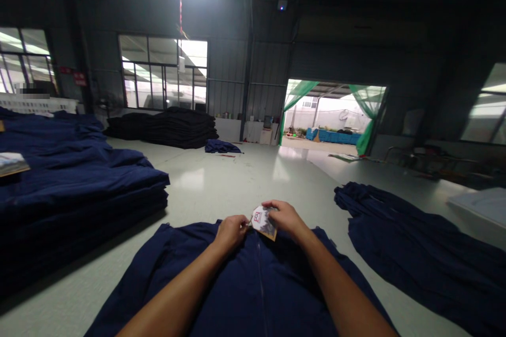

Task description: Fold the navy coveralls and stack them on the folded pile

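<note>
A navy blue zip-up jacket [237,284] lies spread out in front of me, its front zipper running down the middle. At its collar, my right hand [285,217] grips a white paper hang tag [261,218] printed with a red mark and a grey picture, with a tan edge below. My left hand [231,231] is closed in a pinch right beside the tag's corner, on what looks like its thin string. The fingertips partly hide that spot. Both forearms reach across the jacket.
A tall stack of navy garments [130,179] stands at the left, a tag [11,163] lying on it. More navy clothing [419,247] lies at the right. Farther back are a dark garment pile [166,127] and a crumpled navy piece [222,146] on the pale glossy surface [253,174].
</note>
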`<control>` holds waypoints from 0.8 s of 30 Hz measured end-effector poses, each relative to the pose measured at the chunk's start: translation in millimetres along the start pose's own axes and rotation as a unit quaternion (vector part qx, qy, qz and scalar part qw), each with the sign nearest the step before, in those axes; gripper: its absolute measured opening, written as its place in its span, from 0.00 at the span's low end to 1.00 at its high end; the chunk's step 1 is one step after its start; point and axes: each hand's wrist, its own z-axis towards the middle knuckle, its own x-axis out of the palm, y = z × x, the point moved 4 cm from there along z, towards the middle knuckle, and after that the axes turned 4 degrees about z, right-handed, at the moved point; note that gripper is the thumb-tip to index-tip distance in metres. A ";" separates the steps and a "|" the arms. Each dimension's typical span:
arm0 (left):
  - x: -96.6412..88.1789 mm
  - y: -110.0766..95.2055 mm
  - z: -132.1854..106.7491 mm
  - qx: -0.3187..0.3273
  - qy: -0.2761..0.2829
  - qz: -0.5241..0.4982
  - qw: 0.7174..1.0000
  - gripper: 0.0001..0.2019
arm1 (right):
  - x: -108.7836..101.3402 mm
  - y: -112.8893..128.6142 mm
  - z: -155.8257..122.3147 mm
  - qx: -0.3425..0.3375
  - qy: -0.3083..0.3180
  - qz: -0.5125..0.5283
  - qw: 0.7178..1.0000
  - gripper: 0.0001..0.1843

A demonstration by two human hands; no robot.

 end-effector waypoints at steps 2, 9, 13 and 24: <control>-5.9 1.3 0.3 -0.045 -0.051 0.001 0.998 0.10 | -1.1 -0.2 0.6 0.021 -0.010 -0.012 1.000 0.22; -22.9 -6.0 -3.8 -0.060 -0.172 -0.105 0.978 0.08 | 18.1 7.7 -22.7 0.109 0.178 0.153 0.966 0.09; -17.5 -20.6 -8.1 0.070 -0.065 -0.103 0.990 0.06 | 17.0 7.4 -34.6 0.127 0.217 -0.117 0.961 0.13; -6.2 -19.6 -17.7 0.162 0.131 -0.057 0.976 0.19 | 54.8 -28.9 -20.2 -0.027 0.194 -0.244 0.950 0.29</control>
